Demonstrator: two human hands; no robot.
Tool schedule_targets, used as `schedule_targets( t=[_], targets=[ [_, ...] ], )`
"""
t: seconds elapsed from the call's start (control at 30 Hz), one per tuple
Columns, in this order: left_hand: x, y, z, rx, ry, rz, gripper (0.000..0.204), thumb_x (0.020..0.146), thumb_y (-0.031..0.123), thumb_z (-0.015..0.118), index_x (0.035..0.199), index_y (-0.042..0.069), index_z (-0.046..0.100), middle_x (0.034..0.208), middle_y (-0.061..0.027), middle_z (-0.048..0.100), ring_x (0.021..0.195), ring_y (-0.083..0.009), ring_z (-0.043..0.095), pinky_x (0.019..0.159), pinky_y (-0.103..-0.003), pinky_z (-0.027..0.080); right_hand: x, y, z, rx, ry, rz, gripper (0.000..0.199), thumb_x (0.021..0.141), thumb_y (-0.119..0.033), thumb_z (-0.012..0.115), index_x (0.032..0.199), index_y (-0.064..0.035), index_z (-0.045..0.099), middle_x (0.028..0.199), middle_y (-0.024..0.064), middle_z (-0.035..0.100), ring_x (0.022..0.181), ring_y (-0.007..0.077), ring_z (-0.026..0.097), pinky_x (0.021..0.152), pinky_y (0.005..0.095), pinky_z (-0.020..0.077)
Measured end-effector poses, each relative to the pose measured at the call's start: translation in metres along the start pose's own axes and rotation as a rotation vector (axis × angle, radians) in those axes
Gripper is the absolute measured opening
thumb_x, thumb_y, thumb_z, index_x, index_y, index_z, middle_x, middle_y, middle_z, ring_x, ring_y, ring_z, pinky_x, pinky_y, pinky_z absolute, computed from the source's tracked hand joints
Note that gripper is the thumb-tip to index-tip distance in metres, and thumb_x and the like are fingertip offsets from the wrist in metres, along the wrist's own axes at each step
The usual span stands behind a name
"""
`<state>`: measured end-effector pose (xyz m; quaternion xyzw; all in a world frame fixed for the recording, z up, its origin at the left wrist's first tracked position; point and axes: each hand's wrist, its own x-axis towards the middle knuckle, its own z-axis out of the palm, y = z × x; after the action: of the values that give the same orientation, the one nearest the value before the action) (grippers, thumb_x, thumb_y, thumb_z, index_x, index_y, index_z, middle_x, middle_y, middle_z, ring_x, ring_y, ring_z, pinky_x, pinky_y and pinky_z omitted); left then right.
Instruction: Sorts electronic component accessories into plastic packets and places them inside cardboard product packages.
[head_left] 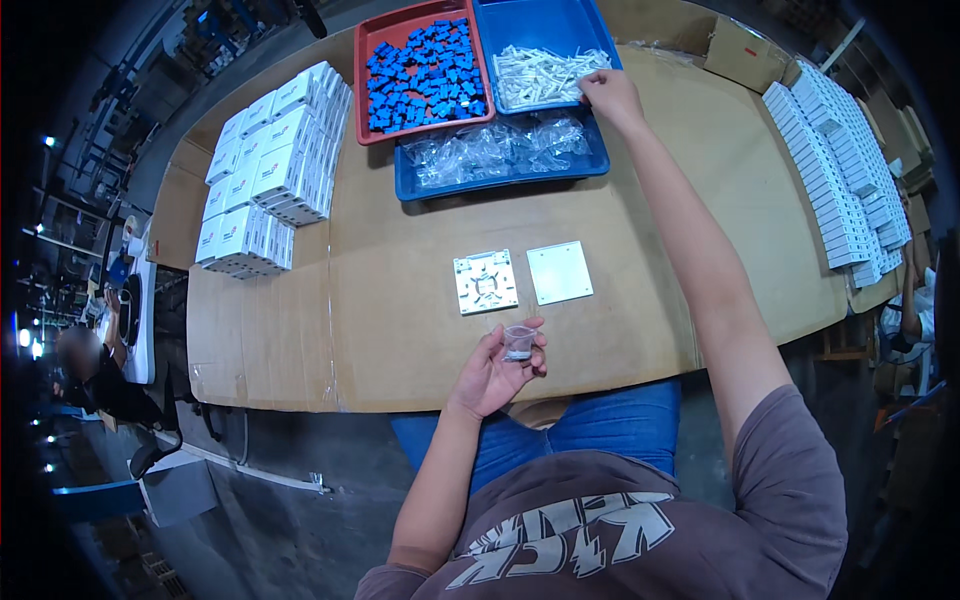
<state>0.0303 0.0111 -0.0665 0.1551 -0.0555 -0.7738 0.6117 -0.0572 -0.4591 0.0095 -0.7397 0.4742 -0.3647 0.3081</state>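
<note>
A small clear plastic bag with something whitish at its bottom is held upright in the fingers of my left hand, near the table's front edge. My right hand is stretched far forward to the right side of a blue tray of small white elongated pieces. Its fingertips are pinched together beside the pieces; what they hold, if anything, is too small to make out. Just beyond my left hand lie a white square plate with cut-outs and a plain white square plate.
A red tray holds many blue parts; below it another blue tray holds clear plastic bags. White boxes are stacked at left, more white boxes at right. Other people are at both sides, beyond the cardboard-covered table.
</note>
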Motion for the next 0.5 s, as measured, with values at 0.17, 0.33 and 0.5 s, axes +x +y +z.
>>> schedule_targets(
  t=[0.17, 0.33, 0.5],
  targets=[
    [-0.005, 0.000, -0.002, -0.006, -0.022, 0.032, 0.058, 0.109, 0.042, 0.046, 0.151, 0.002, 0.044, 0.122, -0.0124, 0.064, 0.098, -0.0227, 0.060, 0.095, -0.041, 0.049, 0.012, -0.035, 0.017, -0.319, -0.031, 0.224, 0.032, 0.079, -0.043, 0.078, 0.092, -0.0139, 0.082, 0.098, 0.0116, 0.079, 0.101, 0.0298, 0.074, 0.090, 0.0436, 0.0563],
    [-0.002, -0.001, 0.001, 0.000, -0.044, 0.034, 0.057, 0.110, 0.040, 0.046, 0.152, 0.002, 0.043, 0.122, -0.0126, 0.064, 0.100, -0.0216, 0.060, 0.095, -0.039, 0.050, 0.021, -0.032, 0.021, -0.338, 0.018, 0.289, 0.038, 0.075, -0.041, 0.081, 0.098, -0.0122, 0.081, 0.111, 0.0140, 0.077, 0.109, 0.0328, 0.073, 0.092, 0.0454, 0.0553],
    [-0.002, -0.002, -0.001, 0.047, -0.014, 0.016, 0.058, 0.109, 0.044, 0.046, 0.151, 0.004, 0.044, 0.123, -0.0119, 0.064, 0.098, -0.0225, 0.059, 0.095, -0.042, 0.047, 0.023, -0.031, 0.018, -0.333, 0.025, 0.316, 0.047, 0.074, -0.041, 0.081, 0.108, -0.0090, 0.079, 0.117, 0.0154, 0.076, 0.112, 0.0337, 0.071, 0.094, 0.0461, 0.0545]
  ],
)
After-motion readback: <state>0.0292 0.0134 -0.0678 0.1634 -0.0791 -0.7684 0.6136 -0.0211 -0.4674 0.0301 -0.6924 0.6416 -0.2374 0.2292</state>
